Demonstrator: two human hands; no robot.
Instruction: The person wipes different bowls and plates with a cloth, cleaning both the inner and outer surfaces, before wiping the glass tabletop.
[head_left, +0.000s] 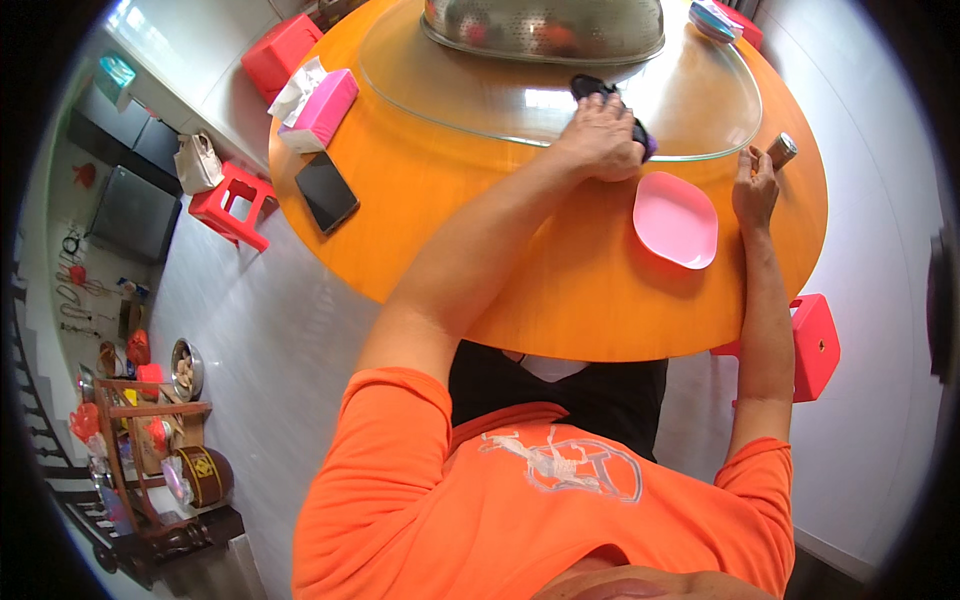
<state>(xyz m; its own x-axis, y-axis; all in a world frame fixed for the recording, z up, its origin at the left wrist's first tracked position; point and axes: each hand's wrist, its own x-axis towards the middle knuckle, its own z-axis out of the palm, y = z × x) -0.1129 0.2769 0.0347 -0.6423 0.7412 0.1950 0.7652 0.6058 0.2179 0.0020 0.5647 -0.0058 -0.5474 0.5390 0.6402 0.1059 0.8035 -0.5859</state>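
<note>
My left hand (604, 139) presses a dark cloth (589, 86) onto the near part of the glass turntable (465, 112). The cloth is bunched, and part of it shows beyond my fingertips and beside the palm. At the right side of the round wooden table (555, 300), my right hand (756, 187) has its fingers around one end of a small cylindrical container (784, 148), which lies tilted with its metallic end outward. Between my hands, a pink plastic plate (676, 220) rests on the wood near the glass edge.
A perforated metal food cover (544, 34) stands on the turntable. A pink tissue box (322, 111) and a black smartphone (327, 193) lie at left. Red plastic stools (232, 202) are around the table; a wooden rack (154, 409) stands at far left.
</note>
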